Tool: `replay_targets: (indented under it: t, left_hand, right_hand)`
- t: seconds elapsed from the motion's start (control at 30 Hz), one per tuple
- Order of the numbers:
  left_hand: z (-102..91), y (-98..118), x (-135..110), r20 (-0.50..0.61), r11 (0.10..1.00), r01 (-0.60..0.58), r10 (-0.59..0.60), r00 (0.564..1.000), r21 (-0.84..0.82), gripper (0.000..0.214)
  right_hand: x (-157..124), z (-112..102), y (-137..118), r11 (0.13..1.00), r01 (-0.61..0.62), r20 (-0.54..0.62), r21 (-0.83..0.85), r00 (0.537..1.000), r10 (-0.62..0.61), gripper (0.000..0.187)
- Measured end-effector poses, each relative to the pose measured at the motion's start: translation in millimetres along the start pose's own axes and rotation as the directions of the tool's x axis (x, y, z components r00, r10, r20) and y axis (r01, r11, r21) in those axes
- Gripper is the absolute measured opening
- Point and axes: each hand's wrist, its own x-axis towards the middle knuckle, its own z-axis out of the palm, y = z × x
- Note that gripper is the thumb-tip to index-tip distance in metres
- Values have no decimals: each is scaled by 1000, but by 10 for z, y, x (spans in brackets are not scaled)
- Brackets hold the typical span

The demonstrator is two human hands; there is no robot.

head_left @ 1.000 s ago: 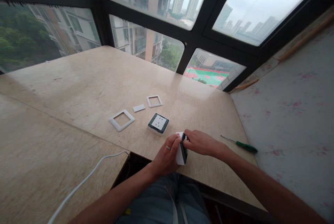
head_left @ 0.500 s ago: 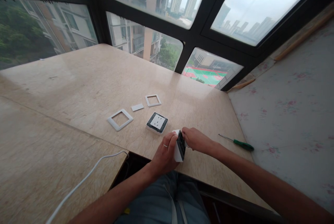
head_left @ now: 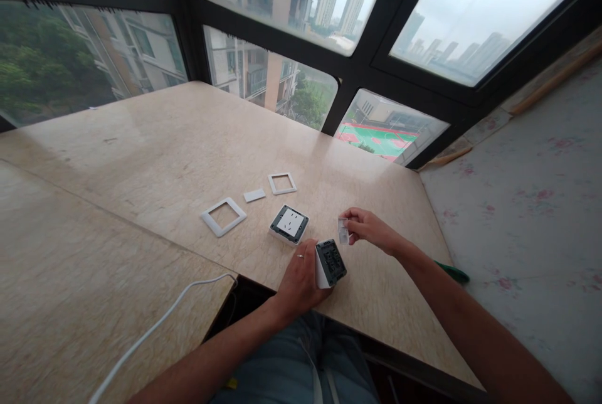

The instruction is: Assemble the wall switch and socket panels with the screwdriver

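My left hand [head_left: 301, 275] is closed around a white wall switch box [head_left: 332, 263], tilted so that its dark inner face with several slots shows. Between the fingers of my right hand [head_left: 367, 228] is a small white switch rocker [head_left: 343, 231], held apart from the box, up and to its right. Just beyond my left hand, a wall socket [head_left: 290, 224] with a dark frame around its white face lies face up on the counter.
Two white cover frames [head_left: 224, 216] and a flat white rocker plate [head_left: 254, 195] lie farther left on the counter [head_left: 155, 159]. The green screwdriver handle [head_left: 452, 272] shows past my right forearm, near the papered wall. A white cable [head_left: 164, 313] runs over the counter's front left.
My right hand has drawn the white rocker away from the switch box, up and to the right. In my left hand the box has turned, showing more of its dark face.
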Motion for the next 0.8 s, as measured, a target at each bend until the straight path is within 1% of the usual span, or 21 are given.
replay_targets:
  t: [0.1, 0.17, 0.23, 0.33, 0.47, 0.57, 0.63, 0.7, 0.8]
  left_hand:
    - [2, -6, 8, 35, 998, 49, -50, 998, 35, 93]
    - [-2, -4, 19, 61, 994, 88, -92, 994, 57, 96]
    - [-8, -1, 30, 89, 991, 111, -118, 989, 78, 98]
    - [-13, -2, 44, 127, 991, 100, -111, 986, 94, 99]
    - [-1, -18, 45, 148, 990, 89, -105, 983, 110, 100]
    - [21, -31, 35, 164, 990, 79, -98, 982, 120, 103]
    - [33, -33, 29, 182, 990, 70, -92, 979, 125, 103]
    - [35, -25, 29, 201, 989, 74, -98, 975, 127, 102]
    - [13, 0, 49, 220, 989, 96, -119, 968, 112, 96]
  right_hand:
    - [144, 1, -44, 981, 20, -40, 192, 999, -12, 16]
    - [291, 39, -84, 957, 21, -54, 290, 999, -6, 22]
    - [471, 107, -141, 931, 20, -67, 365, 998, 5, 24]
    - [773, 274, -263, 898, 27, -88, 439, 996, 13, 26]
    - [1167, 600, -459, 887, 19, -92, 462, 995, 27, 32]
    - [1429, 870, -591, 900, -1, -72, 436, 997, 36, 29]
    - [1583, 1039, -667, 910, -16, -54, 415, 998, 42, 27]
    - [1720, 1188, -733, 917, -29, -43, 398, 998, 51, 34]
    - [1886, 1369, -815, 924, -42, -51, 379, 997, 66, 37]
